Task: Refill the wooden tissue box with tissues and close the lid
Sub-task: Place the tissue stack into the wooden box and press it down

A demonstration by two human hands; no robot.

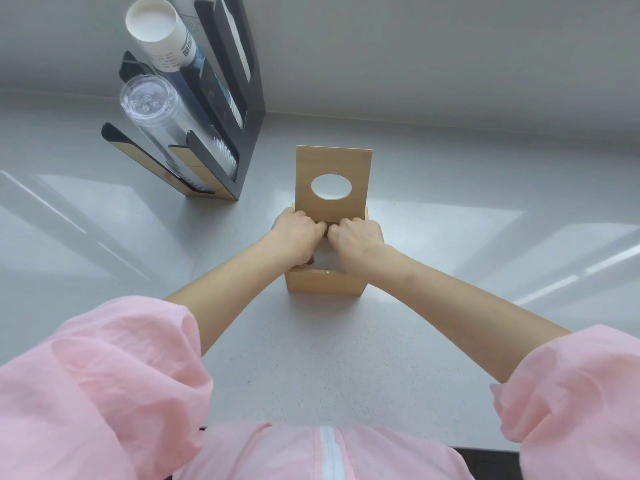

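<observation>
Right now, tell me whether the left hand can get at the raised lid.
Probably yes. The left hand sits in the open wooden box just below the upright lid, and nothing stands between them.

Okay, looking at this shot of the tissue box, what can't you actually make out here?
All from the head view:
- Inside of the wooden box: covered by the left hand and right hand; a sliver of white shows between them, but how full it is stays hidden.
- Fingers: curled down into the box, so their grip is unclear.
- Print on the paper cups: too small to read.
</observation>
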